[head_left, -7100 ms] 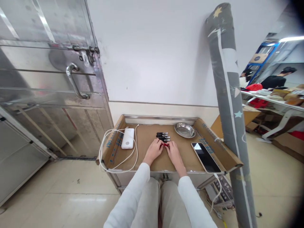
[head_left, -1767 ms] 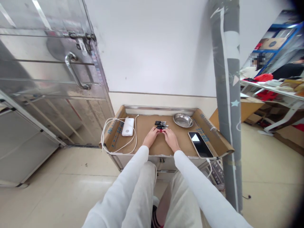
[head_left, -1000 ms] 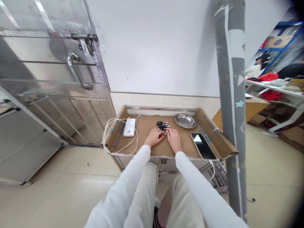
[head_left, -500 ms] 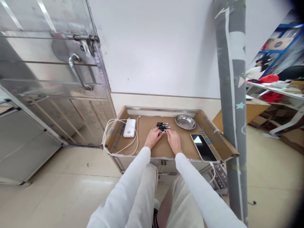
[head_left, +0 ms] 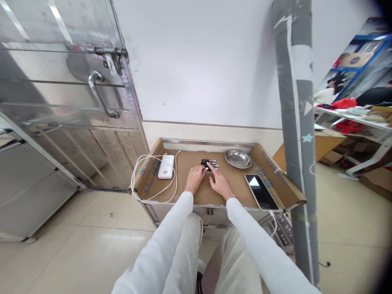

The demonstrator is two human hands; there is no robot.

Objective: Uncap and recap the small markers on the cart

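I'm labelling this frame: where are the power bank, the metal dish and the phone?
power bank [head_left: 165,166]: head view, middle of white top
metal dish [head_left: 238,159]: head view, bare inner bottom
phone [head_left: 261,192]: head view, middle of dark screen

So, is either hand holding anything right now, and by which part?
No hold shows: right hand touches the black sticks with a fingertip; left hand rests on the cardboard.

Arms are covered by long plain white fabric sleeves, left sleeve [head_left: 161,245] & right sleeve [head_left: 261,249], snug at the cuffs. Legs are clad in loose pale grey-beige trousers [head_left: 232,265]. The left hand [head_left: 195,178] & right hand [head_left: 219,184] are left bare, nothing fancy tbh.
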